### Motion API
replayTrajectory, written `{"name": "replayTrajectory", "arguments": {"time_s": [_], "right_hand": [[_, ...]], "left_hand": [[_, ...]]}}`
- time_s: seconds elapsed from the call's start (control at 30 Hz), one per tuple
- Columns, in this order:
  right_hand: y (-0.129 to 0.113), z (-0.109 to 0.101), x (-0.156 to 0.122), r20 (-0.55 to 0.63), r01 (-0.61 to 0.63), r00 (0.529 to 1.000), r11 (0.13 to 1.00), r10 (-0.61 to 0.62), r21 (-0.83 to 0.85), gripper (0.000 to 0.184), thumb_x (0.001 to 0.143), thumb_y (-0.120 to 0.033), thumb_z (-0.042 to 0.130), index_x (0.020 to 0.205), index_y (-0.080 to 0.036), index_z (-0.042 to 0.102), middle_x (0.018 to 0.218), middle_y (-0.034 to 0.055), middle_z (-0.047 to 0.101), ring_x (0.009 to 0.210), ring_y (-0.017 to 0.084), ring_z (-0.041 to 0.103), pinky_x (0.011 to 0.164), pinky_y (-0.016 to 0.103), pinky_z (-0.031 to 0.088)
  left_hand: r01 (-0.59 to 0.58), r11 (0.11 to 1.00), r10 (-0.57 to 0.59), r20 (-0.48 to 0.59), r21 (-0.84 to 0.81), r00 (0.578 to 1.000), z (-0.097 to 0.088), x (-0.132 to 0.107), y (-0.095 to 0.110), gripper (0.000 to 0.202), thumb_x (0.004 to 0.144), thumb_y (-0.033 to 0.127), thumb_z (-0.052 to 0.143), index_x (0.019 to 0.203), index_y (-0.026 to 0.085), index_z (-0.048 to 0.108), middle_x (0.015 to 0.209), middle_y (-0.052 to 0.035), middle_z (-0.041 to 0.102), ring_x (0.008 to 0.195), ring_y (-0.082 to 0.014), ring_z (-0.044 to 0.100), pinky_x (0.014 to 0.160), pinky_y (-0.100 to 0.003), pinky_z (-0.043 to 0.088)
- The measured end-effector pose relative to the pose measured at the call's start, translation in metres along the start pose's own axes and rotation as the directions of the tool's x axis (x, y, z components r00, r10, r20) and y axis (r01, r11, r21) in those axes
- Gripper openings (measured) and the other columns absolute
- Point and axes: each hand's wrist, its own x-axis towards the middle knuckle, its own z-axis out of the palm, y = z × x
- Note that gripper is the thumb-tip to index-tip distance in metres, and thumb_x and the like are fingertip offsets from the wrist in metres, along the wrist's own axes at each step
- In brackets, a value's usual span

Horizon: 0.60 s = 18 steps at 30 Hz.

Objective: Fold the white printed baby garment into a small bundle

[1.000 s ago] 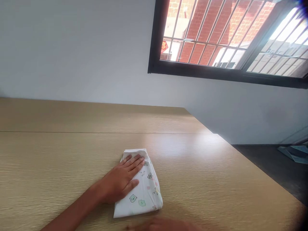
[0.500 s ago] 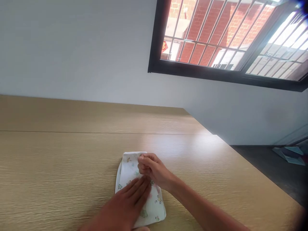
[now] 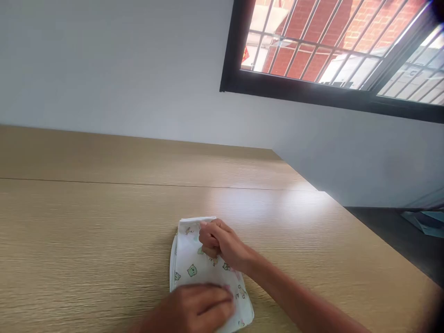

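Observation:
A folded white cloth (image 3: 194,277) printed with small cartoon animals lies on the wooden table, its layered edge showing along the left side. My right hand (image 3: 220,240) is closed in a fist over the upper right part of the cloth. Whatever its curled fingers may hold is hidden. Over the near part of the cloth is my left hand (image 3: 197,307), smeared by motion with its fingers bent. Whether it grips or touches the fabric cannot be made out.
The light wood table (image 3: 86,240) has a seam running across it and a slanting right edge. Behind it stands a pale wall (image 3: 114,69) with a dark-framed barred window (image 3: 294,88). A pale blue object (image 3: 426,222) is on the dark floor at right.
My left hand has gone from lying flat on the cloth to bent fingers nearer me and slightly right. My right fist stays near the cloth's top. The camera view has shifted slightly.

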Motion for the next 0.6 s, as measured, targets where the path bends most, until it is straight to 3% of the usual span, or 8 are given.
{"name": "replayTrajectory", "arguments": {"time_s": [0.1,0.17,0.3,0.4,0.5,0.6], "right_hand": [[0.000,-0.007,0.001,0.028,-0.031,0.999,0.990,0.027,0.135,0.055,0.095,-0.051,0.048,0.056,-0.021,0.023,0.054,-0.0084,0.016,0.047,0.008,0.011,0.046,0.028,0.008],[0.001,-0.013,0.002,0.043,-0.046,0.998,0.976,0.038,0.215,0.055,0.094,-0.053,0.045,0.056,-0.020,0.024,0.053,-0.0084,0.015,0.045,0.008,0.012,0.046,0.028,0.010],[0.002,-0.018,0.002,0.041,-0.037,0.999,0.950,0.025,0.310,0.057,0.094,-0.056,0.043,0.055,-0.019,0.022,0.052,-0.0084,0.014,0.045,0.008,0.011,0.046,0.027,0.011],[0.002,-0.015,0.001,0.041,-0.022,0.999,0.950,0.010,0.313,0.056,0.093,-0.054,0.046,0.055,-0.019,0.025,0.053,-0.0084,0.016,0.045,0.008,0.012,0.047,0.027,0.010],[0.001,-0.011,0.001,0.048,-0.012,0.999,0.958,-0.002,0.286,0.055,0.093,-0.053,0.050,0.055,-0.019,0.030,0.054,-0.0085,0.018,0.046,0.008,0.012,0.047,0.028,0.008],[0.001,-0.009,0.000,0.050,0.014,0.998,0.971,-0.026,0.237,0.055,0.094,-0.053,0.051,0.055,-0.020,0.031,0.055,-0.0086,0.017,0.046,0.008,0.012,0.047,0.028,0.008]], "left_hand": [[0.175,0.978,-0.182,0.055,0.118,0.982,-0.008,0.000,-0.007,0.041,0.100,0.032,0.049,0.131,0.006,0.056,0.132,-0.0155,0.062,0.127,-0.0265,0.055,0.109,-0.039,0.045],[0.183,0.964,-0.206,0.108,0.190,0.973,-0.009,-0.001,-0.009,0.051,0.096,0.035,0.055,0.136,0.003,0.051,0.140,-0.0187,0.055,0.133,-0.0306,0.048,0.109,-0.045,0.044],[0.134,0.973,-0.143,0.036,0.189,0.989,-0.002,-0.004,-0.007,0.047,0.092,0.028,0.061,0.133,0.007,0.056,0.138,-0.0158,0.058,0.129,-0.0291,0.053,0.108,-0.041,0.046],[0.140,0.989,-0.137,-0.061,0.056,0.989,0.000,-0.005,-0.005,0.029,0.092,0.015,0.056,0.119,0.012,0.066,0.120,-0.0104,0.069,0.116,-0.0256,0.061,0.102,-0.036,0.052],[0.148,0.980,-0.154,-0.033,-0.137,0.988,-0.003,-0.004,-0.002,0.021,0.091,0.010,0.053,0.097,0.018,0.072,0.100,-0.0052,0.071,0.098,-0.0221,0.064,0.090,-0.033,0.055],[0.090,0.971,-0.091,0.006,-0.223,0.996,-0.005,-0.004,0.001,0.015,0.093,0.012,0.057,0.088,0.018,0.069,0.093,-0.0034,0.071,0.089,-0.0194,0.063,0.083,-0.031,0.054]]}}
